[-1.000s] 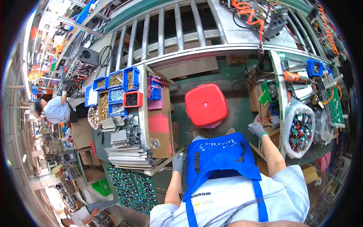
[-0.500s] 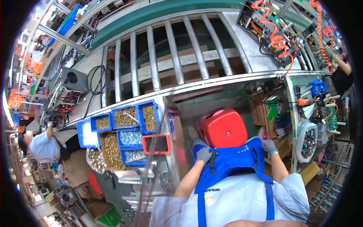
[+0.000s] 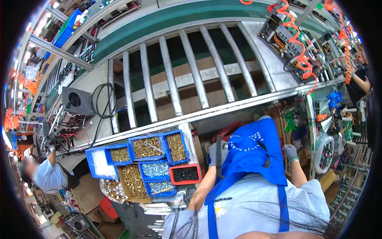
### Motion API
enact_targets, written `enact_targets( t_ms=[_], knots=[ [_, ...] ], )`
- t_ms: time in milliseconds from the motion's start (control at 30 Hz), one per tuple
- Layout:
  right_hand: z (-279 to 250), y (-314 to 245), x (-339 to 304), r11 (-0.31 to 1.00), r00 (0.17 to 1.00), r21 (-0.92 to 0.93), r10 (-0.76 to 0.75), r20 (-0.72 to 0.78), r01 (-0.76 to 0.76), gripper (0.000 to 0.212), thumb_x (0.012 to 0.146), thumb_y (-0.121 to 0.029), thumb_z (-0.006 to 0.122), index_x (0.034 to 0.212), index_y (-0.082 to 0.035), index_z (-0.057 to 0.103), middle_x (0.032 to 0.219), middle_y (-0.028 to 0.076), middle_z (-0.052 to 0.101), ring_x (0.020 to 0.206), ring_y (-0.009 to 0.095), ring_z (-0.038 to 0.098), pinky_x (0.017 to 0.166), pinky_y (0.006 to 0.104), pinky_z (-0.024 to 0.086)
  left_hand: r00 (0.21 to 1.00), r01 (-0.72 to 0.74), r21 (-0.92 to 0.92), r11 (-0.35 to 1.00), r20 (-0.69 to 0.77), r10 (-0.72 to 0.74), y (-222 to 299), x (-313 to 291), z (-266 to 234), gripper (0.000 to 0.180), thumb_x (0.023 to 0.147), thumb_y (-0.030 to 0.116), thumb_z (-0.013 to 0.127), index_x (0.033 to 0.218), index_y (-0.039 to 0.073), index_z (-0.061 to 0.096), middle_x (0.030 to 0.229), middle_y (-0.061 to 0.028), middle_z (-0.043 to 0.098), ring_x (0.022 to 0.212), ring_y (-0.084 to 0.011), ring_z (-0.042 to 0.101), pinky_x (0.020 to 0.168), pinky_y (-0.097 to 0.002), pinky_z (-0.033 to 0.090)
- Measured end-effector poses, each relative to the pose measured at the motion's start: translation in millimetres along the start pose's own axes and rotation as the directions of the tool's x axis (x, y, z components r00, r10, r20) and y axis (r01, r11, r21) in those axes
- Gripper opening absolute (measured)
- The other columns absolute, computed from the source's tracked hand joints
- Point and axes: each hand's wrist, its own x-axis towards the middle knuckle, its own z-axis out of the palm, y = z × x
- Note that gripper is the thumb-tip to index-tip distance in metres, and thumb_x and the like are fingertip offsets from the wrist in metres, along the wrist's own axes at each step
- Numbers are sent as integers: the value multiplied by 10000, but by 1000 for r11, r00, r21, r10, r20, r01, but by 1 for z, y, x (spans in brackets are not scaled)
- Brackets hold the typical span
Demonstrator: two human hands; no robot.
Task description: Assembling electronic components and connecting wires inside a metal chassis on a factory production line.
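Observation:
My left hand (image 3: 218, 154), in a grey glove, is beside the left edge of my blue apron (image 3: 252, 149). Its fingers are curled, and a dark strap (image 3: 219, 145) hangs across it; whatever lies inside the fingers is hidden. On the apron's other side, my right hand (image 3: 291, 151), also gloved in grey, is closed like a fist with nothing visible in it. A green band circles that wrist. Beyond the apron, only part of a red plastic stool (image 3: 230, 130) shows.
Left of me, blue bins (image 3: 155, 169) of screws and a red bin (image 3: 185, 174) of black parts stand on the bench. Metal rollers (image 3: 193, 67) span the front. A clear bag of small parts (image 3: 324, 153) hangs at right. A co-worker (image 3: 49, 171) works at far left.
My body and apron have come forward over the red stool, which is now mostly hidden. Both hands have shifted slightly with me, and the bins sit lower and further right in view.

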Motion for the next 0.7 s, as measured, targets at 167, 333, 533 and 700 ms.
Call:
enact_targets(
  t_ms=[167, 333, 533, 700],
  knots=[
    [42, -207, 60, 755, 778, -207, -627, 52, 622, 279, 885, -231, 597, 1037, -18, 695, 987, 154, 704, 936, 287, 672, 830, 364, 499, 934, 273, -320, 907, -136, -329, -13, 4, -33, 385, 899, 277, 635, 1178, 11, 636, 1126, -180, 669, 1034, -279, 654, 925, -354, 490],
    [56, -316, 149, 565, 592, -176, -769, 241, 806, 312, 889, -255, 610, 1096, -32, 675, 1012, 167, 692, 948, 285, 663, 869, 353, 494, 441, 647, -451, 615, -437, -784, -78, -101, 36, 467, 949, 401, 491, 965, -34, 659, 988, -247, 668, 896, -339, 638, 781, -451, 484],
    [28, -354, 246, 308, 550, -544, -752, 363, 781, 351, 839, -369, 644, 882, -20, 630, 831, 187, 643, 824, 363, 629, 766, 450, 487, 171, -30, -951, -308, 299, -939, -199, -148, 215, 746, 937, 641, 372, 1177, -20, 621, 1165, -209, 631, 1085, -334, 600, 914, -439, 484],
    [31, -372, 259, 413, 776, -719, -566, 278, 558, 460, 791, -474, 669, 862, -25, 602, 846, 201, 643, 835, 384, 622, 753, 483, 482, 247, 272, -958, -92, 162, -955, -289, -96, 101, 693, 948, 603, 382, 1135, -18, 626, 1104, -191, 637, 1034, -311, 608, 882, -423, 491]
  ],
)
